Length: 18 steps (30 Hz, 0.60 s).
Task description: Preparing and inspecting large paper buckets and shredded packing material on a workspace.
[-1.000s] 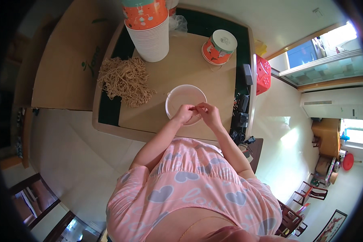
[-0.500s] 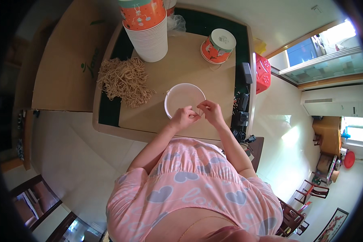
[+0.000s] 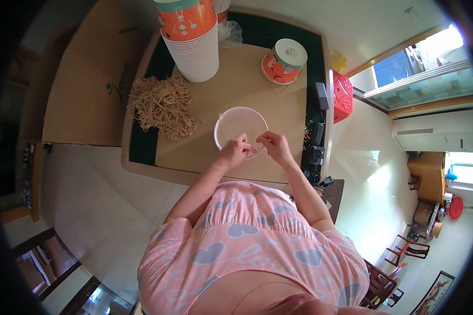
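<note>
The person is working a thin cord point(image 3: 257, 148) at the near right rim of the tub point(image 3: 240, 125), which stands mouth up on the board point(image 3: 205, 157). The right hand point(image 3: 275, 147) pinches the cord, fingertips together; the left hand point(image 3: 234, 152) is half curled just beside it, and from here I can't tell whether it grips anything. I'd judge the next move calls for a steady right pinch while the left fingers handle the cord. Half a second ago those left fingers reached straighter; the right hand has barely shifted.
</note>
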Available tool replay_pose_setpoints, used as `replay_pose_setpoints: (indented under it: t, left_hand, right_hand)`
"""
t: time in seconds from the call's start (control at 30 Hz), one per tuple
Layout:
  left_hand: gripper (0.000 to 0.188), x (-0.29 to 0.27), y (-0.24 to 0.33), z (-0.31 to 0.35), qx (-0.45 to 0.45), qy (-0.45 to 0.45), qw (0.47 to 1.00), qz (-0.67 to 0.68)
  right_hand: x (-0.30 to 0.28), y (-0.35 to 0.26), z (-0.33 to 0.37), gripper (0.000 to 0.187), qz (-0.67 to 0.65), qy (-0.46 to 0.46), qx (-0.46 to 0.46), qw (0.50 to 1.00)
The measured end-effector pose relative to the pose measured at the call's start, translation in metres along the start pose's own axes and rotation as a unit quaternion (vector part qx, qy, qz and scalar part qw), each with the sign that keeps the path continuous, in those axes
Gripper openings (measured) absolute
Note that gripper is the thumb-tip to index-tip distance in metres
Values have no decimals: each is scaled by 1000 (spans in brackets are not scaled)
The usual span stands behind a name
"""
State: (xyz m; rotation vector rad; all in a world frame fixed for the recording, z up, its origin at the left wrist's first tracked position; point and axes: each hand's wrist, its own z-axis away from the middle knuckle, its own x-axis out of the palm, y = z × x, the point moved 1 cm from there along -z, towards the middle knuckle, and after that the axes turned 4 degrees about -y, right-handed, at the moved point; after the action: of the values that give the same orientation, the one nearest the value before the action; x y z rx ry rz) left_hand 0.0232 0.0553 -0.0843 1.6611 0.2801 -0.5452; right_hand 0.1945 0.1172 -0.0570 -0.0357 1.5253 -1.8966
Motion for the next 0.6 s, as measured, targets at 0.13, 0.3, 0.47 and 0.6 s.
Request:
replay_pose_setpoints:
  t: [0.13,0.3,0.47,0.6]
  left_hand:
    - [32,4,-1,0,31,-4,999,-25]
    - [10,8,17,-4,-20,-57,981,-183]
    - [7,12,10,-6,2,7,997,-73]
    - [17,11,-6,-17,-286,-56,902,319]
  right_hand:
    - [1,1,0,14,-2,-1,-9,1000]
    - [4,2,0,14,47,19,-65,997]
    - [8,1,3,13,78,31,-63,994]
    - [16,11,6,12,31,70,-61,995]
